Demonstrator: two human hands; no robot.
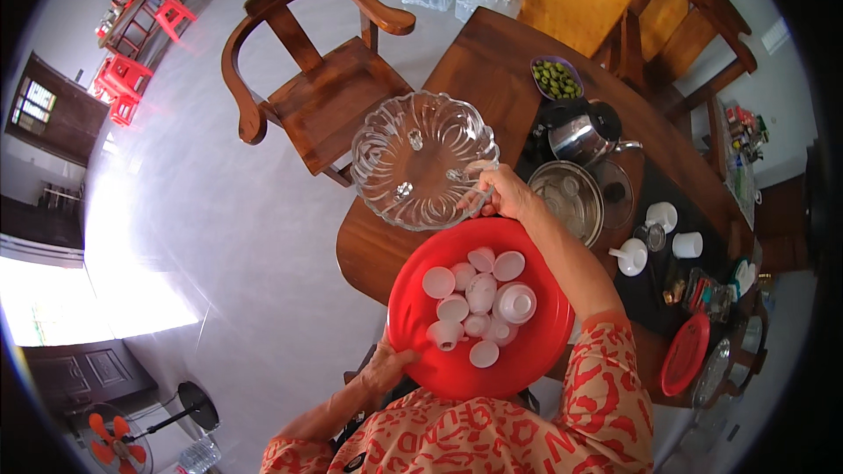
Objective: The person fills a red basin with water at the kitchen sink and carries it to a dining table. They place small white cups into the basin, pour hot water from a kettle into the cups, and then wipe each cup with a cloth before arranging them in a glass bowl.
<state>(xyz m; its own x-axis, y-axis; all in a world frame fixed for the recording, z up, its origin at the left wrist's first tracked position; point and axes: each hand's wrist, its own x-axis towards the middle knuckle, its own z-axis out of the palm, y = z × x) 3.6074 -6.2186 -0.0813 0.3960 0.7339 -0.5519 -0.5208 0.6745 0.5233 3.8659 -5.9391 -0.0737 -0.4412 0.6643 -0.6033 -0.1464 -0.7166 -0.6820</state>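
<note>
My left hand [386, 367] grips the near left rim of a round red plastic basin [411, 303], which is close to my body. Several small white cups [481, 292] lie jumbled in the basin, some upright and some tipped over. Reaching past the basin, my right hand [502, 191] has its fingers closed on the right rim of a large clear glass bowl [376, 177] with a scalloped edge. That bowl is over the left end of the wooden table; whether it rests there or is lifted cannot be told.
On the table [474, 53] are a purple bowl of green fruit [557, 79], a metal kettle [580, 134], a steel pot [566, 202], several white cups and a red tray [686, 355]. A wooden armchair [320, 79] stands beyond the left table end. A fan [114, 434] stands lower left.
</note>
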